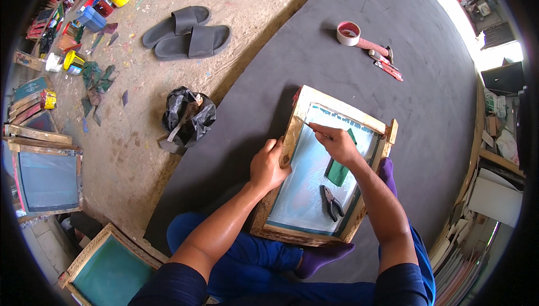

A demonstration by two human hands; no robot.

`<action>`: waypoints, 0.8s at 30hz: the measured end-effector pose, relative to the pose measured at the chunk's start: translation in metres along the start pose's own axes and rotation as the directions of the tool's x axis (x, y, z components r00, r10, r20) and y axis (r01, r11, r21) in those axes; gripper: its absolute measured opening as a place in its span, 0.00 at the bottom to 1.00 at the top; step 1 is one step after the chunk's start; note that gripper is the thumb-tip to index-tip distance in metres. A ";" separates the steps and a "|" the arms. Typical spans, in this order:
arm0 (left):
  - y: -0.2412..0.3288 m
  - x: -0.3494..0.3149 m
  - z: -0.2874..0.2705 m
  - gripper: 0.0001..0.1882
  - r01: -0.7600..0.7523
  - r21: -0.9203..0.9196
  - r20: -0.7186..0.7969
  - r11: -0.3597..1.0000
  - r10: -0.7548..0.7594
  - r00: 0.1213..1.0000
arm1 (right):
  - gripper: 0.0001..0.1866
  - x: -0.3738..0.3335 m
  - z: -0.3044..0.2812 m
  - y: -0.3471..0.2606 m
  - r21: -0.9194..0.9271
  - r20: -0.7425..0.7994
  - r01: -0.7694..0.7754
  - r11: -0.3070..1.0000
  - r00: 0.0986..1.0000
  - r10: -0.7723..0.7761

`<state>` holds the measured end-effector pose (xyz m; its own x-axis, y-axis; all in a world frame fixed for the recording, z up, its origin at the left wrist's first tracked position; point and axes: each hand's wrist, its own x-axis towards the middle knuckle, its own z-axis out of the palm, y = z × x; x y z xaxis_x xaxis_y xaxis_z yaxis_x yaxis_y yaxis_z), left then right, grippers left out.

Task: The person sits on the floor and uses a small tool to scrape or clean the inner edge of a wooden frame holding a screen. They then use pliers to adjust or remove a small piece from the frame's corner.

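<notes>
A person in dark blue sits on a broad dark tabletop, bent over a wooden frame backed with pale mesh. The frame lies slantwise in front of them, its near end beside their folded legs. The left hand grips the left rail. The right hand pinches a slim tool, its tip at or very near the inner edge of that rail, toward the far corner; from here I cannot tell what kind it is.

To do this well, I would keep the left hand firm so the frame cannot twist, hold the tool low, and use short, light strokes to spare the mesh. Lifting away the loose pliers and green piece lying on it would probably help.

The wood is light, worn and stained brown in patches. The mesh gleams bluish white, with dark green along its right and near edges and ragged green dashes at the far one.
</notes>
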<state>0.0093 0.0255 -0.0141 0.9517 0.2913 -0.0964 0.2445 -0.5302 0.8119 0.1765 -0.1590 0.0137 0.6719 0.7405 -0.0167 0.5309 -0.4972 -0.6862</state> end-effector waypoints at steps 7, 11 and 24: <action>-0.002 -0.001 0.001 0.36 0.012 0.007 -0.005 1.000 -0.012 1.000 | 0.21 -0.014 -0.010 -0.025 -0.363 0.067 -0.125 0.923 0.985 0.160; -0.003 -0.001 0.003 0.36 -0.010 0.021 -0.020 1.000 0.010 1.000 | 0.21 -0.015 -0.007 -0.013 -0.329 0.037 -0.076 0.941 0.995 0.094; -0.006 0.000 0.007 0.37 -0.026 0.007 -0.049 1.000 0.026 0.998 | 0.19 -0.005 0.003 0.007 0.132 0.119 -0.184 0.974 0.978 0.169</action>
<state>0.0092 0.0231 -0.0232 0.9476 0.3161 -0.0464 0.2208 -0.5432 0.8101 0.1755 -0.1650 0.0072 0.6857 0.6943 -0.2184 0.3256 -0.5610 -0.7610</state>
